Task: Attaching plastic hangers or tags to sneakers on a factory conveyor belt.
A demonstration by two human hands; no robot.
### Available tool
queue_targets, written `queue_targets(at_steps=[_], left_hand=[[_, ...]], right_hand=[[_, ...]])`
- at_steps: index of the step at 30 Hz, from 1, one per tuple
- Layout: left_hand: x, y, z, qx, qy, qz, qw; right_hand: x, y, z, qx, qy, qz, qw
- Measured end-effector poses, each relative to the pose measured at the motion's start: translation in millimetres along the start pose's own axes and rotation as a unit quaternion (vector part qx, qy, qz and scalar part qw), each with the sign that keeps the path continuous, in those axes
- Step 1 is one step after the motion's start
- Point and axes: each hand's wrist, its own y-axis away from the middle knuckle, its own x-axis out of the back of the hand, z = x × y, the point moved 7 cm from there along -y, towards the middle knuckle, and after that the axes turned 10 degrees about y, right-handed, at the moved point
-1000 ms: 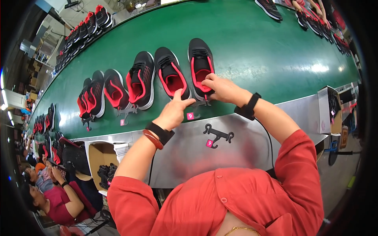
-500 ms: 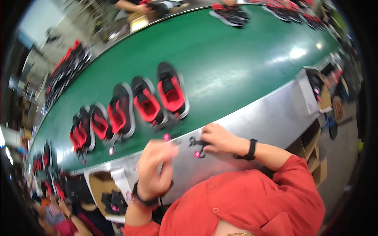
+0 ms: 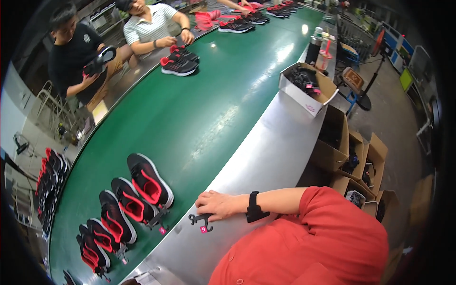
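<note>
My right hand (image 3: 217,205) rests on the metal ledge (image 3: 259,161), fingers curled over a black plastic shoe hanger (image 3: 202,219). The hanger bears a small pink tag and lies partly hidden under the fingers and thumb. To its left, black sneakers (image 3: 142,178) with red linings and pale soles stand in a row on the green conveyor belt (image 3: 190,128). Similar hangers sit at the heels of some of them, one black hanger (image 3: 159,219) carrying a pink tag too. My left hand is out of view.
An open white box (image 3: 304,97) of black hangers stands farther along the ledge, beside bottles (image 3: 316,43). Cardboard boxes (image 3: 354,152) are stacked below on the right. Two people work across the belt near another pair of sneakers (image 3: 178,66). More shoes (image 3: 50,185) line the far left edge.
The view has swung toward the right, so the shoe row appears lower left and people across the belt show. My left hand has left the picture. My right hand stays at the hanger.
</note>
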Motion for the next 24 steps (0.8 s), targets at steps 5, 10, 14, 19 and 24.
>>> queue_targets(at_steps=[5, 10, 14, 19, 24], left_hand=[[-16, -15, -12, -0.049, 0.102, -0.027, 0.993], [-31, -27, -22, -0.079, 0.186, -0.051, 0.978], [-32, -29, -22, -0.088, 0.233, -0.069, 0.966], [-38, -32, -26, -0.09, 0.282, -0.087, 0.951], [-45, -36, -29, -0.099, 0.339, -0.103, 0.93]], right_hand=[[0, -5, -3, 0.017, -0.01, 0.022, 1.0], [1, -5, 1, 0.024, -0.034, 0.053, 0.998], [-2, -3, 3, 0.016, -0.03, 0.048, 0.998], [-1, 1, 8, 0.015, -0.035, 0.054, 0.998], [2, 0, 6, 0.026, -0.035, 0.06, 0.997]])
